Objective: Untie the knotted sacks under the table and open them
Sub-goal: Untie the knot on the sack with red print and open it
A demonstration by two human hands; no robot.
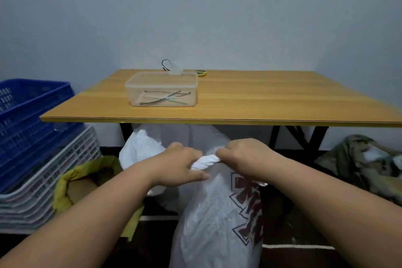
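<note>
Both hands' fingers (196, 155) pinch the sack's knot (205, 161) — between them.

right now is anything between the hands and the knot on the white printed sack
Nothing visible: the left hand and right hand both grip the twisted neck of the white plastic sack with red print.

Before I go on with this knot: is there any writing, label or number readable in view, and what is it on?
White sack, whose twisted neck the left hand and right hand grip: large dark red block characters down its side, creased and partly cut off, not readable.
Clear plastic box on the table: no label visible.
Blue crate: no text visible.
</note>
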